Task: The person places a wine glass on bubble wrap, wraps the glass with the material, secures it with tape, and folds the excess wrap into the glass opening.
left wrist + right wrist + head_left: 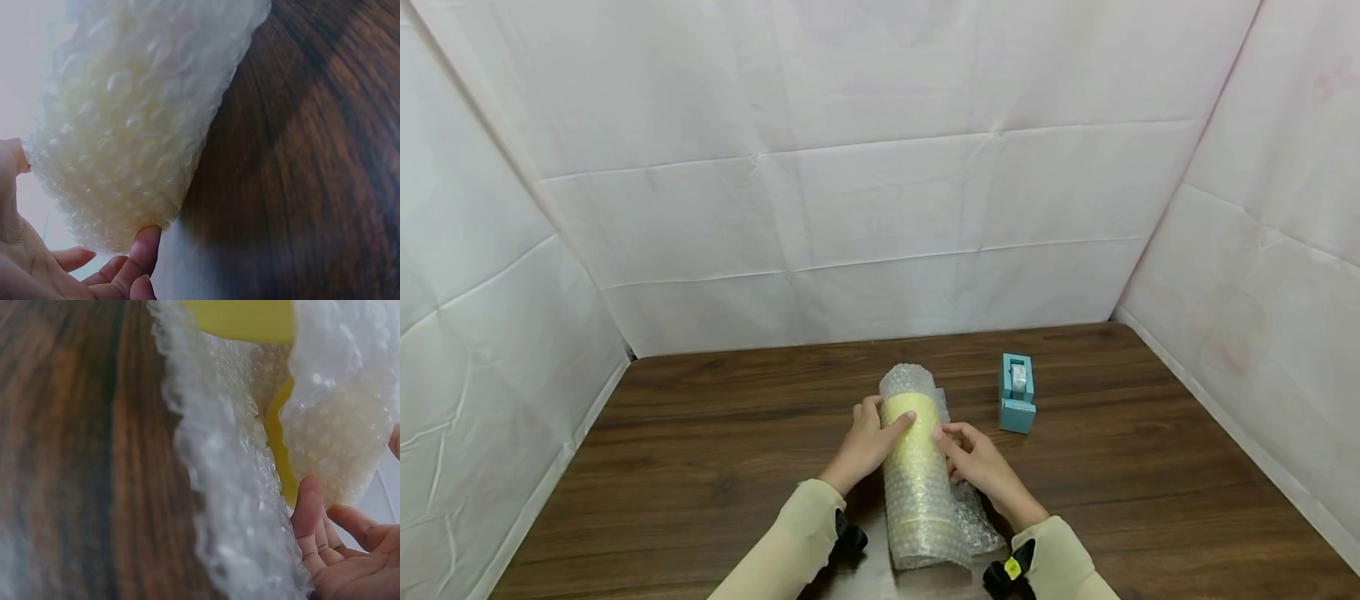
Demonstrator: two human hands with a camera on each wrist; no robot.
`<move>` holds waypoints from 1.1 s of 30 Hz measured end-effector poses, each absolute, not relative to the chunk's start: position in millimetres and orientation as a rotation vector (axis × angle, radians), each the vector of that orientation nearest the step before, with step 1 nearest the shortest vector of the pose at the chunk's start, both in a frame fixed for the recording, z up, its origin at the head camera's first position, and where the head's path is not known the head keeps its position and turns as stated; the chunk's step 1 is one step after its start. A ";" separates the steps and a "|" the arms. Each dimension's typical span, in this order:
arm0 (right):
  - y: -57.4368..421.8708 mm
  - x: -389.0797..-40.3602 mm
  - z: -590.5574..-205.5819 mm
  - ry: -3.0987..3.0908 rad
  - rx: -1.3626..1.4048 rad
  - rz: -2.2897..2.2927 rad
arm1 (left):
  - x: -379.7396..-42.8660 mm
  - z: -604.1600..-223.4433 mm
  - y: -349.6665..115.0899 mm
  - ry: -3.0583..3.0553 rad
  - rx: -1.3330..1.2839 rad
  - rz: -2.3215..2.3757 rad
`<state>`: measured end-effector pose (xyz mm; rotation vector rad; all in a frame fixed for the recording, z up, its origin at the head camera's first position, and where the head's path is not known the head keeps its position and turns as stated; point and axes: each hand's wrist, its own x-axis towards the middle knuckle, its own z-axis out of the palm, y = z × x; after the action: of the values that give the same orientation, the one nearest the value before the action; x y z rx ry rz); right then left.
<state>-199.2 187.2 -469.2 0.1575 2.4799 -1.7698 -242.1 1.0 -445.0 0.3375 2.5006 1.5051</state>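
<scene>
A roll of clear bubble wrap [925, 508] lies lengthwise on the table, wound around a yellow thing [240, 319] whose smooth curved edges show in the right wrist view. Its exact kind is hidden by the wrap. My left hand [867, 442] grips the roll from the left, thumb across the top and fingers along the side. In the left wrist view, the fingertips [147, 240] touch the wrap's underside. On the other side, my right hand [981, 467] pinches the wrap's edge near the middle. A loose flap of wrap [976, 521] lies beside the roll, under the right hand.
A light-blue tape dispenser [1017, 396] with a roll of clear tape stands right of the bundle, beyond the right hand. White cloth walls [880, 208] enclose the back and both sides of the dark wooden table [700, 467].
</scene>
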 end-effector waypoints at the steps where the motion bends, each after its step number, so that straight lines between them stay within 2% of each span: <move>1: 187.2 -199.0 -469.1 2.483 0.144 -1.762 | -241.9 -444.9 1.2 2.501 0.337 1.504; 33: 194.3 -201.5 -472.3 2.435 0.237 -1.774 | -242.5 -444.4 0.9 2.523 0.415 1.480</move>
<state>-201.5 194.3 -472.3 0.2372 2.4350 -1.7741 -242.5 0.9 -444.4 0.4147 2.5229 1.4801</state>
